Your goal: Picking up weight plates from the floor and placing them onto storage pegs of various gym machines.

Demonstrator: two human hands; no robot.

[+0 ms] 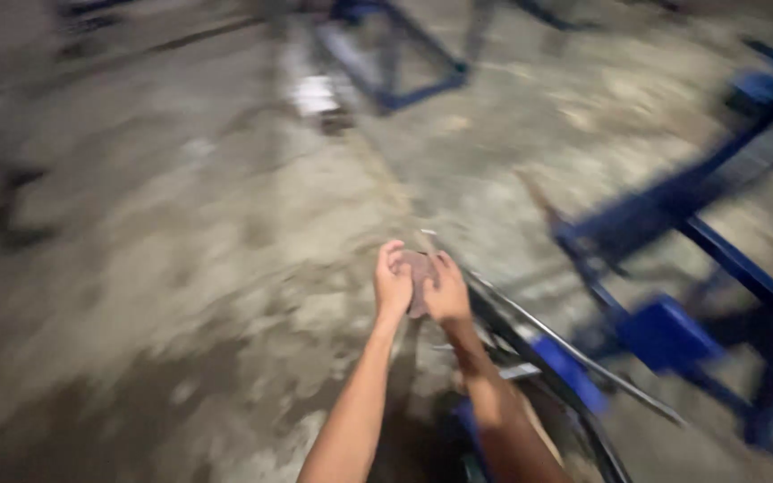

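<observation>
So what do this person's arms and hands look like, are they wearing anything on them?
Both arms are bare as far as the picture shows: no sleeves in view, no gloves, and no watch, ring or band that I can make out. The left hand and right hand are bare too. The picture is blurred by motion, so small details such as marks or nails cannot be told.

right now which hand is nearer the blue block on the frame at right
Right. The right hand is on the side toward the blue block; the left hand is beyond it, farther away.
</observation>
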